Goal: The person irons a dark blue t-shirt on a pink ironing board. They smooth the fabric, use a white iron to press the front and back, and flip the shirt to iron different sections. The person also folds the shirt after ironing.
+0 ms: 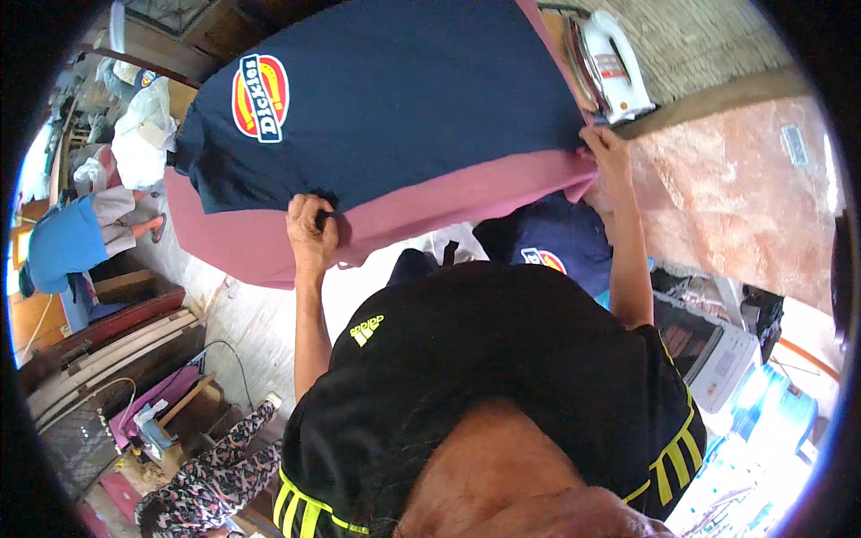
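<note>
A navy blue shirt (404, 108) with a red, yellow and white printed patch lies spread over a pink cloth (238, 242) on the board in front of me. My left hand (311, 231) is closed on the shirt's near edge, left of the middle, with the fingers curled over a bunched bit of dark fabric. At the right end, my right hand (608, 151) pinches the shirt's corner beside the pink cloth. Just beyond that hand an electric iron (612, 76), white with a red and white label, rests on its stand.
More navy garments (565, 238) hang below the board's near edge. A white appliance (717, 350) stands at the lower right, by a blue plastic container (780, 403). Two other people are at the left: one in a blue top (67, 242), one in patterned clothes (211, 484).
</note>
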{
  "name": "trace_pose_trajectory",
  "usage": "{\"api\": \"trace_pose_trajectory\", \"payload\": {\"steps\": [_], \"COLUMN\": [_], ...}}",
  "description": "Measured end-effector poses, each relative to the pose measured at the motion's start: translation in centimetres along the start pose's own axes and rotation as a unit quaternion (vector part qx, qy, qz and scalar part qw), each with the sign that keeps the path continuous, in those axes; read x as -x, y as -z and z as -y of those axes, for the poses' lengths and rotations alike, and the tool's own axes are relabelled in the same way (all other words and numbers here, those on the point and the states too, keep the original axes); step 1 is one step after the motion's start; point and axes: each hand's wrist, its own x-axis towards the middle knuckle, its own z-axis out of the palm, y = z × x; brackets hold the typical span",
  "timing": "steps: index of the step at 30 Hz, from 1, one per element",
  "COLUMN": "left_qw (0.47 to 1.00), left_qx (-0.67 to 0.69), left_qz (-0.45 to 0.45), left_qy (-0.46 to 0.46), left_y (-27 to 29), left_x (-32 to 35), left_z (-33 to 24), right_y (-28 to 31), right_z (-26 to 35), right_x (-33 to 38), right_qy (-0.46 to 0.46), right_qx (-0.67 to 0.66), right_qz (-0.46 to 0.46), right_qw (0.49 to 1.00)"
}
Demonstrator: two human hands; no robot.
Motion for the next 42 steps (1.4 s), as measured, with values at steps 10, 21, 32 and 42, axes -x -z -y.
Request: {"api": "trace_pose_trajectory", "payload": {"steps": [10, 21, 32, 42], "left_qw": [0.999, 0.997, 0.920, 0.923], "left_qx": [0.006, 0.048, -0.074, 0.301], "left_qz": [-0.004, -0.053, -0.278, -0.164], "left_qy": [0.031, 0.039, 0.266, 0.175], "left_y": [3.3, 1.5, 12.4, 14.3], "left_x": [1.2, 2.6, -4.7, -6.2], "left_z": [-1.5, -1.1, 19.7, 24.1], "right_y": [1.4, 0.1, -0.1, 0.4], "right_z": [-0.5, -1.1, 1.8, 1.1], "right_x": [4.4, 2.9, 0.6, 0.8], "right_qy": [0.073, 0.208, -0.034, -0.024], "right_qx": [0.059, 0.274, 0.306, 0.283], "right_qz": [0.019, 0.151, 0.231, 0.214], "right_qw": [0.995, 0.927, 0.923, 0.935]}}
